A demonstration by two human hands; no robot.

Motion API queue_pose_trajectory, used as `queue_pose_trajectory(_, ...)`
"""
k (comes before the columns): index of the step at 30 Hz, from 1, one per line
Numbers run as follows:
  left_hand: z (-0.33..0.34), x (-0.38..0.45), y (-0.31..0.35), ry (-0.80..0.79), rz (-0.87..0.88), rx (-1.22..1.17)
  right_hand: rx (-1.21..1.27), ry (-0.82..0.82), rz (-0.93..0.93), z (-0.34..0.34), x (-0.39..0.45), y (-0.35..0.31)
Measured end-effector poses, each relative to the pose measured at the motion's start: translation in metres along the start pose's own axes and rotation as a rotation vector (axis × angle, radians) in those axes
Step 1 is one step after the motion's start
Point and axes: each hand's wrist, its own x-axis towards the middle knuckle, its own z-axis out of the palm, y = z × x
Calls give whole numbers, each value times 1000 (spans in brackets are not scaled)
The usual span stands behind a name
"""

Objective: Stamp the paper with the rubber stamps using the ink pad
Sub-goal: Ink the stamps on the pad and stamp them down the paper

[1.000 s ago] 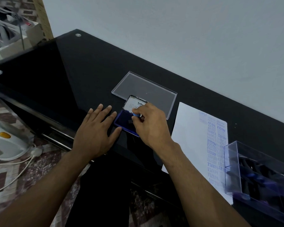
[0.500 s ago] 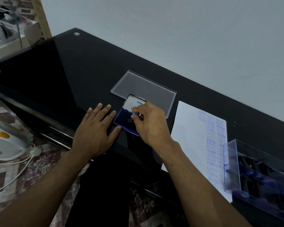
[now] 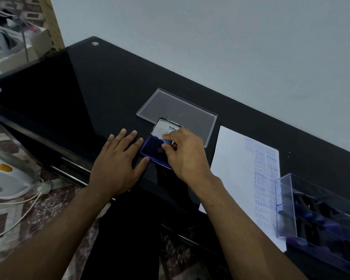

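A blue ink pad (image 3: 152, 148) lies open on the black glass desk (image 3: 101, 93), its white-labelled lid (image 3: 167, 127) tipped back. My right hand (image 3: 185, 156) pinches a small blue-topped rubber stamp (image 3: 167, 141) and holds it down over the pad's right part. My left hand (image 3: 117, 164) lies flat on the desk, fingers spread, thumb and index finger touching the pad's left edge. To the right lies the white paper (image 3: 232, 164), with a column of blue stamped words along its right side.
A clear plastic lid (image 3: 176, 110) lies flat behind the ink pad. A clear box (image 3: 319, 217) holding several dark stamps stands at the right on the paper's corner. The wall runs close behind the desk. Left of the desk, on the floor, sits a white appliance (image 3: 6, 178) with a cord.
Almost nothing differs. My right hand stays on the stamp over the ink pad, my left hand stays flat beside it, and only the camera shifts slightly.
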Motion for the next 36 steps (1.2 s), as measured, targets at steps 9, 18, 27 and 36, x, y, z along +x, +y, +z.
queue_pose_trajectory(9, -12, 6, 4, -12, -26, -135, 111, 98, 91, -6, -7, 10)
queue_pose_trajectory(18, -19, 30, 75, 21, 88, -203, 136, 285, 169, -50, -37, 55)
queue_pose_trajectory(27, 0, 62, 156, -66, 209, -285, 79, 379, 310, -99, -58, 117)
queue_pose_trajectory(36, 22, 94, 200, -99, 295, -242, -21, 401, 404, -124, -55, 166)
